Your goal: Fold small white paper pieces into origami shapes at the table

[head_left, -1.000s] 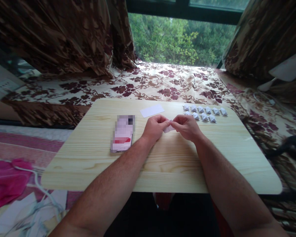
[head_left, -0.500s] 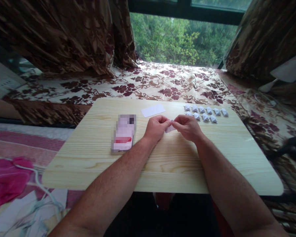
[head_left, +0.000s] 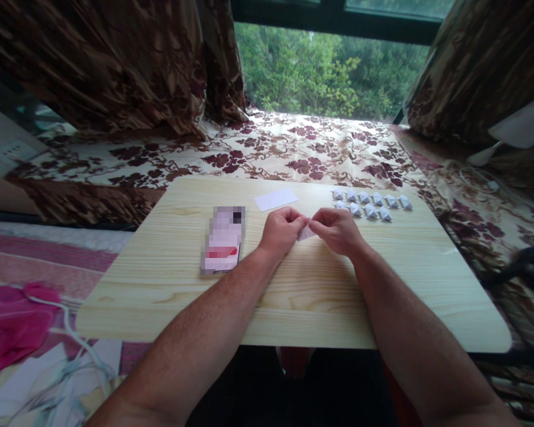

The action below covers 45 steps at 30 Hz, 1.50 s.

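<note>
Nearby, phone (head_left: pixel 223 237), partly pixelated, lies on wooden surface (head_left: pixel 311 290), left of hands. Left hand (head_left: pixel 281 230) and right hand (head_left: pixel 336 230): fingers of both pinching small white paper (head_left: pixel 305 233), mid-surface. Farther: folded white pieces (head_left: pixel 371 213) in two rows, right; flat white sheet (head_left: pixel 276 199), left of them. Behind: floral cloth (head_left: pixel 307 145), then window (head_left: pixel 329 74).

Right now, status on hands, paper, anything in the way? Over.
Left hand and right hand: pinching small white paper together. Folded pieces: two rows past right hand. Phone: left of hands. No obstruction seen at the paper.
</note>
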Available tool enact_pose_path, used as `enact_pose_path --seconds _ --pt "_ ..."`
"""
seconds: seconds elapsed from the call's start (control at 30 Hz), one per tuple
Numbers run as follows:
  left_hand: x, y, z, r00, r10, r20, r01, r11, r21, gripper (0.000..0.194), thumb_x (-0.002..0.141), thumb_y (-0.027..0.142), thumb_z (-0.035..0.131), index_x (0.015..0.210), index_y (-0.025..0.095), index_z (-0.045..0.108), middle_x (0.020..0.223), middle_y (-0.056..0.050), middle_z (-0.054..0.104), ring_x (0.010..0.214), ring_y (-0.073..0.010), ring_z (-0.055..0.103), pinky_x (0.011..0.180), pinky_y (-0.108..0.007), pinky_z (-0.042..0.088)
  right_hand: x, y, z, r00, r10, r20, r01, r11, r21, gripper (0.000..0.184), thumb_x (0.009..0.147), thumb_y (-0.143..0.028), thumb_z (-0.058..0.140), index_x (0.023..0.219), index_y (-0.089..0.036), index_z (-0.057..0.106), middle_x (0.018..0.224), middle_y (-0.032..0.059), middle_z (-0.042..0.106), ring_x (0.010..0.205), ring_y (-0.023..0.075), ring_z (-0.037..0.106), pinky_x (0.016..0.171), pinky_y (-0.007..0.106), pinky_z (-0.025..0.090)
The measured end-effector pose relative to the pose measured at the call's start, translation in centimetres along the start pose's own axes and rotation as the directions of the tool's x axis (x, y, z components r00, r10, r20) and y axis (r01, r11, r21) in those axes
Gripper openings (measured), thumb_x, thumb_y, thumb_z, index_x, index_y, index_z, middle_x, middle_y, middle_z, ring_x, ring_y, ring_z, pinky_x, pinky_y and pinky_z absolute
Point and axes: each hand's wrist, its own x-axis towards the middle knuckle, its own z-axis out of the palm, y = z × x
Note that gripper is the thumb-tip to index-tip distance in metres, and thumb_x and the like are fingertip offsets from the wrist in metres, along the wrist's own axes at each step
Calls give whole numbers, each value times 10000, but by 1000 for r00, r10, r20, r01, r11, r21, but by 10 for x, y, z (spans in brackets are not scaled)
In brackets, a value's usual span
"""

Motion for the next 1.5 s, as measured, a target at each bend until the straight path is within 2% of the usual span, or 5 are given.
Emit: enact_pose_path --seconds 0.33,0.5,0.97,1.17,1.5 --pt "2 -5 -3 994 15 110 -17 1000 20 236 705 346 759 787 137 686 694 -14 632 603 -106 532 571 -237 415 3 5 -2 1000 24 -16 -22 995 99 226 752 -325 648 601 -166 595 514 -27 515 491 92 401 464 249 252" --pt "2 -4 -4 996 22 82 -34 988 153 236 711 349 734 661 143 629 591 9 566 537 -93 466 514 -231 361 3 4 -1 999 28 -20 -26 997 67 221 746 -325 647 606 -160 604 514 -28 509 493 88 396 464 244 252" --pt "1 -7 -2 998 45 40 -52 980 191 195 723 315 687 649 154 605 587 30 520 544 -88 417 509 -221 312 1 1 0 999 -43 -34 40 997 -62 221 768 -304 617 606 -156 597 530 -28 494 519 87 384 472 233 270" --pt "1 -8 -1 998 50 28 -54 986 157 205 714 325 707 650 153 614 584 27 535 542 -90 431 511 -221 321 1 2 0 998 -36 -52 34 999 -38 207 754 -294 631 599 -160 597 525 -28 497 518 88 382 470 235 271" --pt "2 1 -2 998 6 67 -5 1000 -15 240 668 336 784 675 144 640 610 4 603 552 -91 506 539 -218 380 4 7 1 998 22 -63 -12 986 165 230 760 -340 692 635 -161 619 518 -23 541 475 90 422 452 245 280"
